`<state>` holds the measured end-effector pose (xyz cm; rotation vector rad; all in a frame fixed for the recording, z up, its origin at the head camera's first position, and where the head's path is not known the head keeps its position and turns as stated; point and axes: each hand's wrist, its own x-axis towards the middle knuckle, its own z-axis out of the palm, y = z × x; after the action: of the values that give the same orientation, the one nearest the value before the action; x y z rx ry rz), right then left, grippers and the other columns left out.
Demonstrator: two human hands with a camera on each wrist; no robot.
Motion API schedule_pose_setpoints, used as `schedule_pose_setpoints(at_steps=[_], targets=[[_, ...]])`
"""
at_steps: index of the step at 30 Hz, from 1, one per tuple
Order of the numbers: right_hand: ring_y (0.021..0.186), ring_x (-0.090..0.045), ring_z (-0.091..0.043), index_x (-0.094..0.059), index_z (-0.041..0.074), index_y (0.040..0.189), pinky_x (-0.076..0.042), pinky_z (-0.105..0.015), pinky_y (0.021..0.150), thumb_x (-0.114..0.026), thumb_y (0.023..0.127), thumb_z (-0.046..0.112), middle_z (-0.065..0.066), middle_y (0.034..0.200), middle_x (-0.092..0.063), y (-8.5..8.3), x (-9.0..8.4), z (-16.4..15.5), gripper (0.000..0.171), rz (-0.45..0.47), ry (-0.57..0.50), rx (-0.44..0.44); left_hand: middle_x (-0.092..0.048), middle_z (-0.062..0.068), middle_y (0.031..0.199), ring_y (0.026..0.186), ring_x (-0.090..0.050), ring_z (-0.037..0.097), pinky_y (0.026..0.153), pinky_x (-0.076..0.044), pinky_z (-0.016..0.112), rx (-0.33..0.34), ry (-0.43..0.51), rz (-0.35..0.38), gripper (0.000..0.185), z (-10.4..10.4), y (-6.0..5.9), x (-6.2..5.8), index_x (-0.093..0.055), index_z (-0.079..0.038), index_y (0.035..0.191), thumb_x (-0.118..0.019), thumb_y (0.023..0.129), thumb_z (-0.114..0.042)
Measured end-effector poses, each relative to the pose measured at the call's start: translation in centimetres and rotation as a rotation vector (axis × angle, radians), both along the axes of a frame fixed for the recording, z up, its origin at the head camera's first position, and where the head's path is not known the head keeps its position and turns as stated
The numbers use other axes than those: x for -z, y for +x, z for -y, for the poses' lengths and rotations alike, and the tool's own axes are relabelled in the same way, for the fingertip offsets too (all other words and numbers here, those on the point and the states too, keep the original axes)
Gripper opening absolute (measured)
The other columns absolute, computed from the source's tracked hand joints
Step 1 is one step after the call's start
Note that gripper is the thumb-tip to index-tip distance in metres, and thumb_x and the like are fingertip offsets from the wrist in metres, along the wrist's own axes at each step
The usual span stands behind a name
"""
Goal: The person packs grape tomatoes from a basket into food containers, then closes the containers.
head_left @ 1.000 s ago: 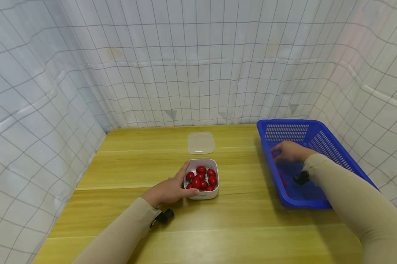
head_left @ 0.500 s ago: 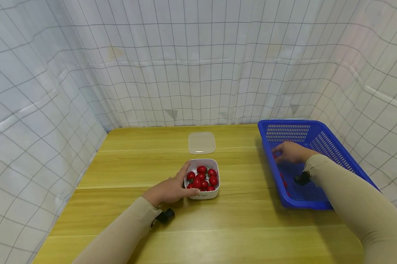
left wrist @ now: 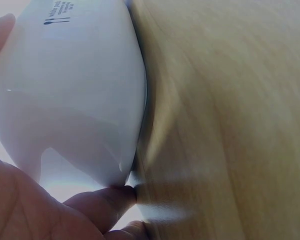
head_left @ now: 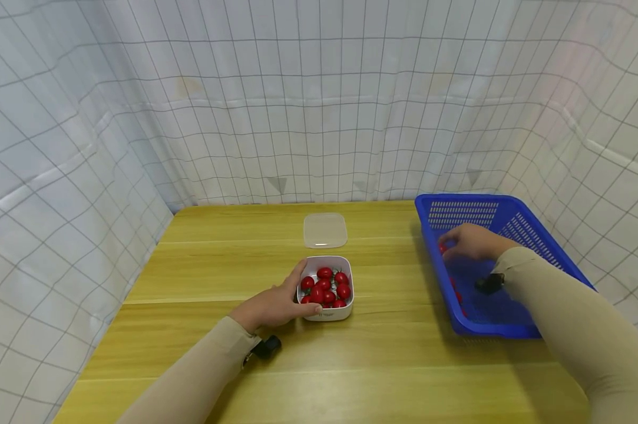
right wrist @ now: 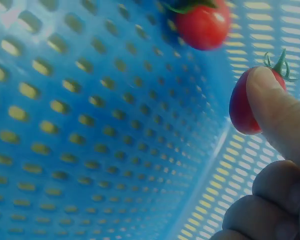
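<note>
My left hand (head_left: 276, 304) grips the near left side of a small white square container (head_left: 326, 315), thumb along the front rim and fingers round the side. Several red cherry tomatoes (head_left: 324, 284) with green stems fill it. Inside the blue basket (head_left: 496, 331), my right hand (head_left: 472, 241) pinches one cherry tomato (right wrist: 244, 107) by its side, its green stem pointing up in the right wrist view. Another cherry tomato (right wrist: 204, 25) lies in the basket close by. The left wrist view shows the container's white wall (left wrist: 75, 85) with fingers curled against it.
A translucent square lid (head_left: 325, 230) lies flat on the wooden table (head_left: 202, 259) behind the container. More red tomatoes (head_left: 458, 297) lie along the basket's left wall. A white grid-patterned curtain (head_left: 334, 118) encloses the table at the back and sides.
My right hand has risen slightly and shifted a little right within the basket, with the tomato between its fingers. The left hand keeps its grip on the container.
</note>
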<state>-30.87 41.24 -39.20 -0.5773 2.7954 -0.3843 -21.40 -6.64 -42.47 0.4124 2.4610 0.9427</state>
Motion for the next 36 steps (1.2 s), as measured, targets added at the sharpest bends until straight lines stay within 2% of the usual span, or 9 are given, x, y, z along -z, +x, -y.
schedule_pose_setpoints(at_steps=[5,14,18,24,27,30,36], targets=[[0.082,-0.059,-0.018,-0.078,0.013,0.118,-0.047,-0.034,0.069,-0.08,0.094,0.03,-0.004,0.103,-0.076,0.0,-1.1,-0.4,0.03,-0.014,-0.022,0.032,-0.03,0.012,0.172,0.148,-0.043,0.043,0.116,-0.04,0.063,-0.004,0.012,0.005,0.114,0.0,0.0,0.0,0.001,-0.031,0.171,-0.074,0.09,-0.06],[0.085,-0.057,-0.02,-0.074,0.009,0.126,-0.045,-0.038,0.078,-0.078,0.097,0.03,-0.002,0.099,-0.077,0.5,-4.5,-0.4,0.036,-0.064,-0.046,0.093,-0.03,0.011,0.172,0.149,-0.041,0.043,0.117,-0.039,0.063,-0.005,0.028,0.003,0.114,0.0,-0.1,0.2,-0.001,-0.03,0.171,-0.075,0.09,-0.06],[0.077,-0.056,-0.017,-0.071,0.007,0.131,-0.044,-0.038,0.076,-0.075,0.099,0.029,-0.003,0.099,-0.079,0.9,-5.9,0.4,0.039,-0.058,-0.071,0.099,-0.031,0.011,0.172,0.149,-0.041,0.044,0.117,-0.038,0.062,-0.005,0.026,-0.004,0.115,0.0,-0.1,0.3,-0.001,-0.03,0.171,-0.075,0.089,-0.061],[0.077,-0.057,-0.014,-0.071,0.01,0.134,-0.045,-0.037,0.076,-0.074,0.1,0.03,0.0,0.098,-0.079,1.5,-7.6,2.7,0.04,-0.071,-0.095,0.056,-0.033,0.012,0.171,0.148,-0.042,0.046,0.117,-0.039,0.063,-0.007,0.01,-0.014,0.115,0.1,0.0,0.2,-0.002,-0.031,0.171,-0.074,0.088,-0.064],[0.065,-0.047,-0.012,-0.073,0.013,0.131,-0.04,-0.034,0.067,-0.074,0.1,0.03,0.004,0.081,-0.073,1.9,-8.4,4.3,0.036,-0.06,-0.109,0.033,-0.033,0.013,0.17,0.147,-0.043,0.044,0.117,-0.039,0.062,-0.006,0.015,-0.011,0.115,0.1,0.0,0.2,-0.001,-0.03,0.171,-0.074,0.089,-0.062],[0.06,-0.039,-0.012,-0.074,0.014,0.129,-0.035,-0.032,0.061,-0.076,0.099,0.029,0.009,0.072,-0.063,2.3,-8.8,6.1,0.033,-0.057,-0.117,0.01,-0.032,0.013,0.171,0.148,-0.043,0.043,0.118,-0.039,0.062,-0.002,0.028,-0.005,0.114,0.0,0.0,0.1,0.0,-0.029,0.171,-0.075,0.09,-0.059],[0.055,-0.039,-0.011,-0.074,0.015,0.13,-0.034,-0.029,0.057,-0.076,0.098,0.028,0.008,0.065,-0.046,2.9,-9.1,9.4,0.035,-0.047,-0.124,-0.036,-0.029,0.013,0.173,0.151,-0.038,0.046,0.12,-0.035,0.065,0.002,0.027,-0.016,0.113,0.1,0.1,0.0,0.0,-0.028,0.171,-0.074,0.091,-0.058]])
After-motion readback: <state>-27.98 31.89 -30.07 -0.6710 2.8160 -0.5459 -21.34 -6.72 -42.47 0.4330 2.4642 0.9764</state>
